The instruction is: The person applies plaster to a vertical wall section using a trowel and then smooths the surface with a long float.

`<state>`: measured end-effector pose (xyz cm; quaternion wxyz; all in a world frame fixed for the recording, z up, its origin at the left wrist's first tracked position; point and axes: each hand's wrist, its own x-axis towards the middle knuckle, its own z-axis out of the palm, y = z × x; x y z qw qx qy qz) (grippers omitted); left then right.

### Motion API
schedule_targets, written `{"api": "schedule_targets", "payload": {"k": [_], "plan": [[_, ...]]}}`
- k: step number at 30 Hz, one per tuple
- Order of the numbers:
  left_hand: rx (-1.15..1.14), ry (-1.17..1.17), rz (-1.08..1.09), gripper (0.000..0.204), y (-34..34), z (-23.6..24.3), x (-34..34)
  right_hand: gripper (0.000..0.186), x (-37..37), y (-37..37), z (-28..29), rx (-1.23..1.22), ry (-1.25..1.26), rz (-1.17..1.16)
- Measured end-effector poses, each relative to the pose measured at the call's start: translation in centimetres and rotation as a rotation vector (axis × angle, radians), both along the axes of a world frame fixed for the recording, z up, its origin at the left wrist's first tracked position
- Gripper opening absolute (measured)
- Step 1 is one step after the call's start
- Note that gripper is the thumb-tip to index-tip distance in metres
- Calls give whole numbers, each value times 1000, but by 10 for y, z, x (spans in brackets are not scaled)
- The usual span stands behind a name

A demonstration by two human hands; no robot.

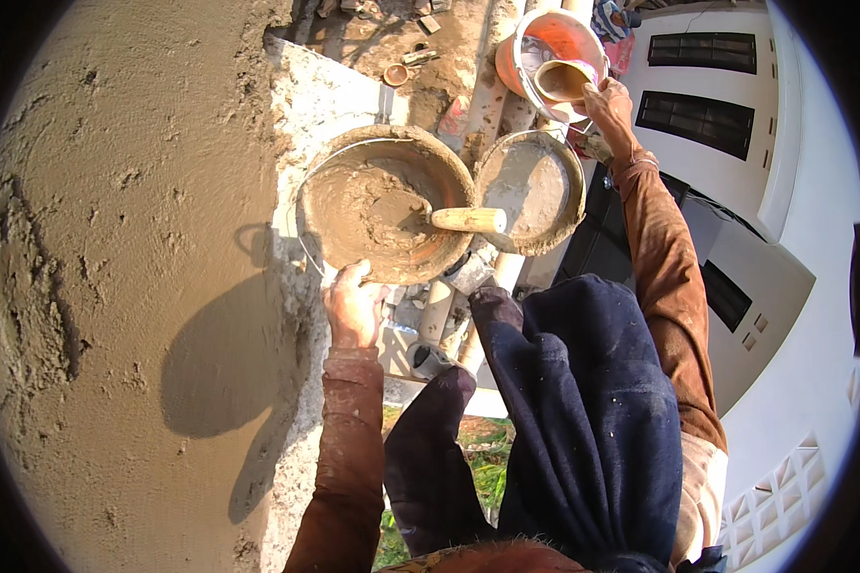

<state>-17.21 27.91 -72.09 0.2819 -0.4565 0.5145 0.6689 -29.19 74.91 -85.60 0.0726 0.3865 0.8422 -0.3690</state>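
My left hand is closed on the near rim of a mud-caked bucket of wet mortar. A trowel lies in that mortar; its wooden handle sticks out over the right rim. In my right hand is a small round cup with brownish liquid in it, gripped at its edge. The cup is at the mouth of an orange bucket, which has pale residue inside. Between the two buckets stands a mortar-crusted container with grey, watery contents, touching the mortar bucket's right side.
Wet plastered wall fills the left, with a rough pale edge. Bamboo poles run under the buckets, and my feet stand on them. Rubble and a small brown bowl lie on the ground beyond. A white building rises at right.
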Motion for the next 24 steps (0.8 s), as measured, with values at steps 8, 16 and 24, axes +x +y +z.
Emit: {"api": "schedule_targets", "payload": {"k": [8, 16, 24], "plan": [[-6, 208, -153, 29, 28, -2, -20, 22, 33, -37, 124, -262, 310, -103], [-182, 444, -476, 29, 26, -23, -12, 23, 60, -139, 169, 185, 407, 219], [-156, 405, -455, 24, 33, -41, -2, 20, 69, -163, 157, 83, 465, 152]]}}
